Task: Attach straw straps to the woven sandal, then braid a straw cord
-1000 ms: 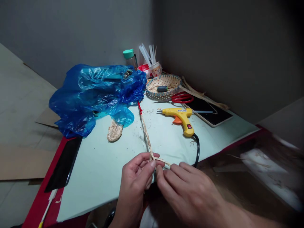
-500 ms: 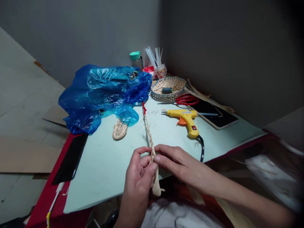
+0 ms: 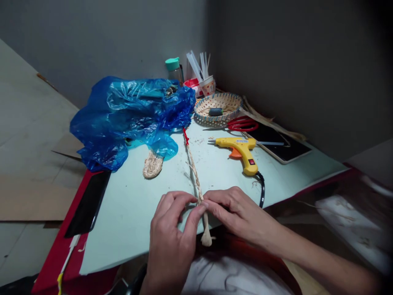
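A braided straw cord (image 3: pixel 193 167) runs along the pale green table (image 3: pixel 129 213) from a red tie near the blue bag toward me. My left hand (image 3: pixel 172 237) and my right hand (image 3: pixel 236 213) meet at the cord's near end, each pinching it with thumb and fingers. Loose straw ends (image 3: pixel 206 233) hang below the pinch over the table's front edge.
A crumpled blue plastic bag (image 3: pixel 132 114) lies at the back left, a small woven straw piece (image 3: pixel 152 165) beside it. A yellow glue gun (image 3: pixel 242 148) with a black cord, red scissors (image 3: pixel 242 123), a woven basket (image 3: pixel 217 105), a cup of glue sticks (image 3: pixel 207 84) and a dark tablet (image 3: pixel 276 143) stand to the right.
My right hand moved from right of the cord to its near end, beside my left hand. The loose straw strands went from sticking out sideways to hanging down below my fingers.
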The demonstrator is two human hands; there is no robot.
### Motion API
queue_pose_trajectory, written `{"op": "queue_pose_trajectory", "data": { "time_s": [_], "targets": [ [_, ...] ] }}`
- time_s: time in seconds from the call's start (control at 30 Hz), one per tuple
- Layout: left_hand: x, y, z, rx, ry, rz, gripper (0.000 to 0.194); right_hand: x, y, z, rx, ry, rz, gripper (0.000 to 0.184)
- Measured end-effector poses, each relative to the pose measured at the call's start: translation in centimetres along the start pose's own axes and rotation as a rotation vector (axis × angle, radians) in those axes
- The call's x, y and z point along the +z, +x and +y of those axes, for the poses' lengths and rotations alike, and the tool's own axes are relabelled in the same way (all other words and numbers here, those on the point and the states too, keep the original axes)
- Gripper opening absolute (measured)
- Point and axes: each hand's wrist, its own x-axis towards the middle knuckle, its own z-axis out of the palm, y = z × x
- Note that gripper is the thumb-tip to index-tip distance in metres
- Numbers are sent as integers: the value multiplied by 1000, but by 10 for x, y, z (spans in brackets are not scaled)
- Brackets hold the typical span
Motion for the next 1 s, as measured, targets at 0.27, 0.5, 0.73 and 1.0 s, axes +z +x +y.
{"op": "queue_pose_trajectory", "data": {
  "time_s": [0.27, 0.5, 0.73, 1.0],
  "targets": [
    [-4, 23, 2, -166, -402, -181, 11, -11, 0, 5, 48, 172, -113, 33],
    [-7, 22, 7, -246, -447, -151, 17, -13, 1, 8, 72, 212, -133, 34],
    [-1, 27, 9, -301, -519, -196, 18, -12, 1, 2, 9, 28, -99, 35],
    [-2, 29, 10, -371, -468, -241, 22, -13, 2, 5, -22, 35, -131, 32]
  ]
}}
